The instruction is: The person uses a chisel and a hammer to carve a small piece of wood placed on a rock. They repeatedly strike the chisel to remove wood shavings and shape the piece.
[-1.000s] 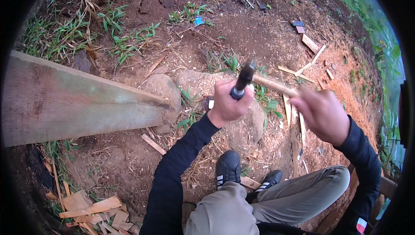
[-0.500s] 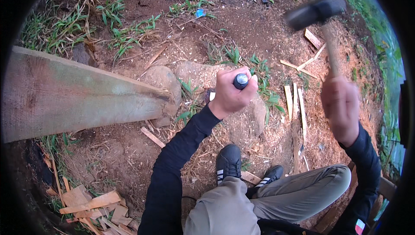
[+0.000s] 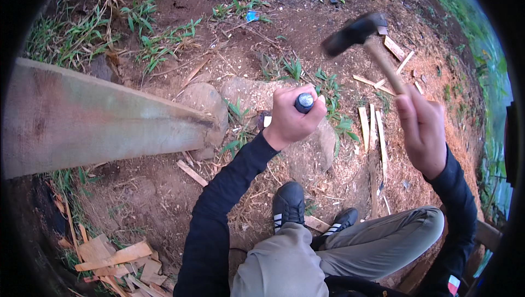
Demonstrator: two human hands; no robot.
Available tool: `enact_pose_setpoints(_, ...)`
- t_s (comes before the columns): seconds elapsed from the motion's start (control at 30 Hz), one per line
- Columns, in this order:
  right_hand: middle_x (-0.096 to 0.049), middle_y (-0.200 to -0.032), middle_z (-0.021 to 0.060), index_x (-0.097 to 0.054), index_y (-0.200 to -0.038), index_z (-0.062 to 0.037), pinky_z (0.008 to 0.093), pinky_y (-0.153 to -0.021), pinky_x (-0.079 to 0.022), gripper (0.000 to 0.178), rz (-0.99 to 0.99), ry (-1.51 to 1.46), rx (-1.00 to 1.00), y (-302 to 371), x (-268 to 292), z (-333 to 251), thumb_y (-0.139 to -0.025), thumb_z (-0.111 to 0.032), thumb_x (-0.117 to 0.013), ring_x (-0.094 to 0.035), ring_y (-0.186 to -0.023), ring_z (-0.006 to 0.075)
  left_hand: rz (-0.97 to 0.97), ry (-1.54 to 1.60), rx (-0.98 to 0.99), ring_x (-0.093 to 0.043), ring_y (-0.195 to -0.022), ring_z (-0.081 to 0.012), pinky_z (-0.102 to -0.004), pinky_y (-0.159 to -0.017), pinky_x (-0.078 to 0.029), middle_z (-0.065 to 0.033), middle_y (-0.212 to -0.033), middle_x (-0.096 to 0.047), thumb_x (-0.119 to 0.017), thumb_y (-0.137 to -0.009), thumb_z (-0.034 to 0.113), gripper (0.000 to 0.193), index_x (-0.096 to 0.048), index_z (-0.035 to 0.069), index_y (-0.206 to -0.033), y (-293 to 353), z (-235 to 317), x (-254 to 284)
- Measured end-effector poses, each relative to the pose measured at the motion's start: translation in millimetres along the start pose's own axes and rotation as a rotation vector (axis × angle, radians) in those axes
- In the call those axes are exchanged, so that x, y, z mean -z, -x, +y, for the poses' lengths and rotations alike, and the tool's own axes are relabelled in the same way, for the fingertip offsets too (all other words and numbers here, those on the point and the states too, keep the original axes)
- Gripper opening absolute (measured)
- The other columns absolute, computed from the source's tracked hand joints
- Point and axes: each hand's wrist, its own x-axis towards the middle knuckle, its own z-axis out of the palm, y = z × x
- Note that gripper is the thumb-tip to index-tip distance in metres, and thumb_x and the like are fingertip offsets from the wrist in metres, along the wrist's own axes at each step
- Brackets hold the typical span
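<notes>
My left hand (image 3: pixel 292 115) is wrapped round a dark upright rod-like tool (image 3: pixel 304 102), probably a chisel. Only its round end, with a worn silvery face, shows above the fist; the rest is hidden below. My right hand (image 3: pixel 422 130) grips the wooden handle of a sledge hammer (image 3: pixel 354 32). The dark, slightly blurred head is raised up and to the right of the left fist, apart from the rod. Beneath the left hand lies a flat stone (image 3: pixel 311 149), partly covered by the hand.
A thick wooden beam (image 3: pixel 104 114) juts in from the left, its end by a rounded stone (image 3: pixel 205 100). Wood offcuts (image 3: pixel 117 261) are heaped at the lower left. Thin wood strips (image 3: pixel 381 141) lie on the soil at right, among shavings and grass tufts. My shoes (image 3: pixel 290 204) stand below the hands.
The hammer has swung left and somewhat down, its head nearer the left fist and tilted over. My right hand has turned with it. The left hand and the rod have stayed put.
</notes>
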Motion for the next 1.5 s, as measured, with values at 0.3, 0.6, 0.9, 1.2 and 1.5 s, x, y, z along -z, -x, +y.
enact_pose_setpoints(0.3, -0.048, -0.052, 0.0106, -0.055, -0.083, -0.0009, 0.0377, -0.044, -0.037, 0.034, 0.039, -0.327, -0.277, 1.8, -77.3, 51.2, -0.101, -0.029, -0.053, -0.05, -0.042, 0.0224, 0.054, 0.023, 0.054, -0.045, -0.05, -0.0094, -0.0284, -0.048, -0.036, -0.0014, -0.055, -0.046, -0.064, -0.082, 0.005, 0.026, -0.047, 0.003, -0.062, 0.3, -6.9, -5.4)
enact_pose_setpoints(0.6, -0.055, -0.06, 0.0124, -0.046, -0.07, -0.0041, 0.0396, -0.057, -0.048, 0.051, 0.052, -0.382, -0.566, 25.8, -263.8, 92.7, -0.078, -0.041, -0.081, -0.059, -0.057, 0.0244, 0.114, 0.099, 0.13, -0.04, -0.055, -0.0017, -0.024, -0.048, -0.032, 0.0056, -0.059, -0.045, -0.062, -0.087, 0.002, 0.028, -0.046, 0.005, -0.065, -15.5, -18.1, -9.3)
enact_pose_setpoints(0.9, -0.053, -0.06, 0.0085, -0.044, -0.077, 0.0009, 0.0337, -0.031, -0.042, 0.038, 0.08, -0.604, -0.565, 31.1, -262.3, 65.3, -0.09, -0.022, -0.072, -0.056, -0.038, 0.0172, 0.233, 0.159, 0.476, -0.045, -0.039, -0.0067, -0.0244, -0.037, -0.032, 0.0025, -0.051, -0.048, -0.062, -0.086, 0.01, 0.023, -0.052, 0.006, -0.066, -54.8, -79.1, -4.8)
enact_pose_setpoints(1.2, -0.053, -0.06, 0.0079, -0.043, -0.08, 0.0008, 0.0317, -0.033, -0.045, 0.038, 0.069, -0.587, -0.588, 30.2, -261.4, 62.4, -0.09, -0.022, -0.071, -0.058, -0.04, 0.0177, 0.245, 0.708, 0.866, -0.027, -0.034, -0.0039, -0.0228, -0.033, -0.022, 0.0106, -0.046, -0.029, -0.06, -0.089, 0.015, 0.04, -0.032, 0.021, -0.06, -73.5, -108.1, 42.6)
enact_pose_setpoints(1.5, -0.053, -0.074, 0.0137, -0.045, -0.078, -0.0022, 0.0437, -0.063, -0.047, 0.034, 0.216, -0.342, -0.444, 0.3, -265.4, 87.3, -0.076, -0.008, -0.079, -0.061, -0.071, 0.0353, 0.251, 0.868, 0.602, -0.027, -0.034, -0.0051, -0.0215, -0.031, -0.022, 0.006, -0.048, -0.032, -0.047, -0.097, 0.018, 0.032, -0.037, 0.015, -0.067, -20.9, -3.2, 98.9)
